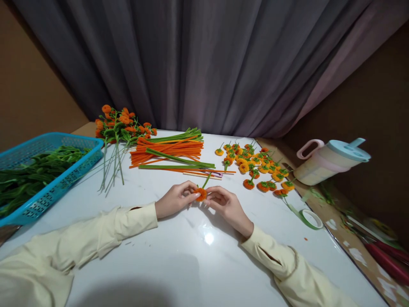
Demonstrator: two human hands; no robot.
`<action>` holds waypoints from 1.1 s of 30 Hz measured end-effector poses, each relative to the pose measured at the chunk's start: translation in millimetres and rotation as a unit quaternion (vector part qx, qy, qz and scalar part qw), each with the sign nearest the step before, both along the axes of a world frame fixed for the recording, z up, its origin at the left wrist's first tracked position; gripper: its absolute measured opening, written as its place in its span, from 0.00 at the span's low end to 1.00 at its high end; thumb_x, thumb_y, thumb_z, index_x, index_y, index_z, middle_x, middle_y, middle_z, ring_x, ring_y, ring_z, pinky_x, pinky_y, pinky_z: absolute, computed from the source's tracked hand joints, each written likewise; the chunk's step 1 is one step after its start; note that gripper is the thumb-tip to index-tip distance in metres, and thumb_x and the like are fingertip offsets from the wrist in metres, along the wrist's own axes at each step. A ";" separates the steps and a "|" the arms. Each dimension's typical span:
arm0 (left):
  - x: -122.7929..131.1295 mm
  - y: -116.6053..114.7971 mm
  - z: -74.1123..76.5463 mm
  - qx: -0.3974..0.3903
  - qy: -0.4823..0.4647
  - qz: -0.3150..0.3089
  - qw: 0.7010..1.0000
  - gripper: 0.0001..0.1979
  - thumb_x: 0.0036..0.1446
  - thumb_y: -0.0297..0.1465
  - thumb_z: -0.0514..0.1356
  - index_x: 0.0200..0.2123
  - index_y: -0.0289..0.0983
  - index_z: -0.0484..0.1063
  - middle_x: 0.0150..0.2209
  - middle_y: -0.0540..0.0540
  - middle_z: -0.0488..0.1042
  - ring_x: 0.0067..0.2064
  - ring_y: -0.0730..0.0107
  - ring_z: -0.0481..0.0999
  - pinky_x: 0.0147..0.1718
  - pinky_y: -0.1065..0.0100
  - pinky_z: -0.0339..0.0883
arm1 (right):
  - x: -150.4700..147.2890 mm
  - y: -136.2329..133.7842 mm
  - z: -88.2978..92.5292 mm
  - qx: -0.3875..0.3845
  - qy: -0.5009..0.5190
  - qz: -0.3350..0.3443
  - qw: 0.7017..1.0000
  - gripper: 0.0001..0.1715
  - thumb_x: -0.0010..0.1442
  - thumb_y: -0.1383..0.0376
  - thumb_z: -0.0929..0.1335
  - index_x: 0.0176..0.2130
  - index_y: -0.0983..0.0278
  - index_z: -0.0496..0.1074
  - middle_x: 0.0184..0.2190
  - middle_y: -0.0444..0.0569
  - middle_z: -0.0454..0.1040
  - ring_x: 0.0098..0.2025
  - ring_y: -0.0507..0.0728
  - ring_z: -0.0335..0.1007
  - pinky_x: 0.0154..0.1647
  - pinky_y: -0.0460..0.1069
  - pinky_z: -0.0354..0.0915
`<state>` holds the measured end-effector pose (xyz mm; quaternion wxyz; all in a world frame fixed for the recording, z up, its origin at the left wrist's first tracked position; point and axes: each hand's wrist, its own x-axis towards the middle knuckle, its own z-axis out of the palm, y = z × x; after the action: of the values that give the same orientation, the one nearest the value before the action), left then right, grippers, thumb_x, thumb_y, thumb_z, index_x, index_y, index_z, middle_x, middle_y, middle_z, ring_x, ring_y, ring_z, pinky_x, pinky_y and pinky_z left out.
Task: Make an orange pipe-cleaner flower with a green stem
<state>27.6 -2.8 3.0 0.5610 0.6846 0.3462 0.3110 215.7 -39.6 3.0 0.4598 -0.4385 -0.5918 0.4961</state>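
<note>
Between my hands, over the middle of the white table, is a small orange pipe-cleaner flower [201, 195] with a green stem pointing up and away. My left hand [176, 199] pinches it from the left, thumb across its edge. The fingers of my right hand [227, 206] are bent together at its right edge. Just beyond lie orange pipe cleaners [169, 151] in a bundle, with green pipe cleaners [179, 167] across and in front of them. A thin wooden stick [202, 175] and a small purple-handled tool [217, 174] lie close by.
A blue basket [57, 187] of green leaves stands at left. Finished orange flowers [124, 119] on stems lie at the back left. Several yellow and orange flower heads [263, 169] spread at right, near green tape [311, 219], a lidded cup [330, 162] and red-handled pliers [386, 262].
</note>
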 end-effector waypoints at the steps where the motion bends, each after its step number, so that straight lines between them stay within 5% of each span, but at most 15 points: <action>1: 0.1 0.8 -0.1 -0.028 -0.014 -0.004 0.999 0.13 0.55 0.39 0.57 0.37 0.34 0.64 0.25 0.52 0.68 0.23 0.78 0.68 0.18 0.76 0.62 | -0.6 -1.1 0.1 0.041 -0.037 -0.014 0.998 0.13 0.51 0.60 0.71 0.37 0.63 0.70 0.33 0.48 0.73 0.32 0.53 0.69 0.34 0.48 0.68; 5: 0.1 3.8 0.7 -0.108 -0.073 -0.027 0.991 0.17 0.53 0.40 0.59 0.39 0.35 0.62 0.31 0.47 0.70 0.28 0.70 0.75 0.13 0.78 0.62 | -1.7 -6.2 2.9 0.176 -0.167 -0.040 0.969 0.08 0.58 0.62 0.67 0.39 0.62 0.70 0.35 0.50 0.72 0.31 0.53 0.68 0.31 0.48 0.68; 10: -0.4 6.6 1.6 -0.140 -0.112 -0.051 0.982 0.18 0.52 0.38 0.60 0.44 0.36 0.63 0.32 0.48 0.70 0.28 0.69 0.76 0.15 0.75 0.68 | -0.8 -10.6 1.9 0.256 -0.224 -0.034 0.940 0.07 0.62 0.64 0.63 0.40 0.61 0.68 0.36 0.51 0.72 0.32 0.54 0.68 0.32 0.49 0.67; 20: 1.3 -1.9 2.9 -0.129 -0.082 -0.044 0.987 0.24 0.52 0.36 0.61 0.52 0.36 0.64 0.38 0.43 0.72 0.35 0.66 0.76 0.20 0.73 0.70 | -0.8 -11.2 -0.4 0.283 -0.253 -0.039 0.924 0.08 0.63 0.66 0.61 0.43 0.60 0.66 0.39 0.52 0.72 0.37 0.55 0.70 0.35 0.48 0.67; 26: 1.7 -1.0 -2.4 -0.138 -0.058 -0.018 0.989 0.26 0.49 0.36 0.63 0.51 0.33 0.66 0.31 0.46 0.73 0.27 0.71 0.74 0.19 0.72 0.70 | 0.2 -9.2 -6.3 0.314 -0.294 -0.024 0.902 0.09 0.64 0.67 0.60 0.44 0.61 0.65 0.38 0.52 0.72 0.39 0.55 0.70 0.38 0.48 0.67; 33: 1.9 -2.5 -4.1 -0.116 -0.039 -0.015 0.992 0.25 0.49 0.37 0.63 0.49 0.31 0.68 0.26 0.47 0.72 0.23 0.74 0.72 0.19 0.73 0.68 | 3.3 -6.9 -8.2 0.439 -0.390 -0.025 0.809 0.10 0.64 0.73 0.59 0.44 0.67 0.64 0.37 0.55 0.72 0.37 0.56 0.70 0.33 0.48 0.67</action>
<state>29.6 -5.3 -1.2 0.6542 0.6075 0.3473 0.2869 219.0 -46.5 -5.2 0.3458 -0.3618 -0.8648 -0.0410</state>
